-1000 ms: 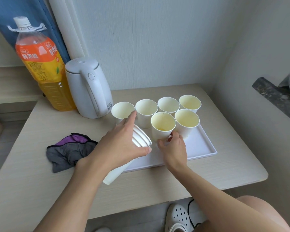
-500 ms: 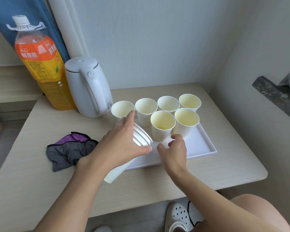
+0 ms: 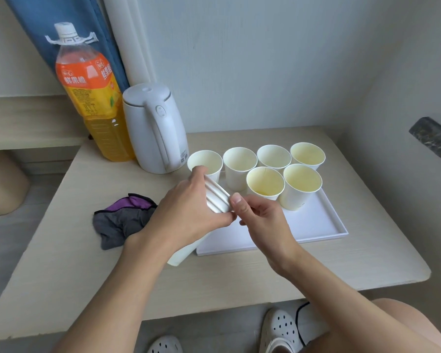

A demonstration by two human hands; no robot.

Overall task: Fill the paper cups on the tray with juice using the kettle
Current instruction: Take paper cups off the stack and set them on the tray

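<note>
- Kettle [image 3: 153, 128]: white, lid down, handle facing you. It stands upright at the back left of the counter [image 3: 87, 263], just right of the juice bottle [image 3: 92, 98], and neither hand is on it.
- Your left hand [image 3: 186, 212] wraps its grip round a stack of cups [image 3: 217, 197], tilted with the rims toward the tray.
- Your right hand [image 3: 260, 217] pinches the outermost rim between thumb and fingers. By my reading you are setting out cups, not yet pouring.
- The next move calls for a straight pull along the stack while the left holds firm. Thin paper rims likely crumple if squeezed.
- Six paper cups [image 3: 265, 184] stand upright and close-packed at the far end of the white tray [image 3: 316, 225], four behind and two in front. The right ones look yellowish inside, and a little juice shows in the front-left one.
</note>
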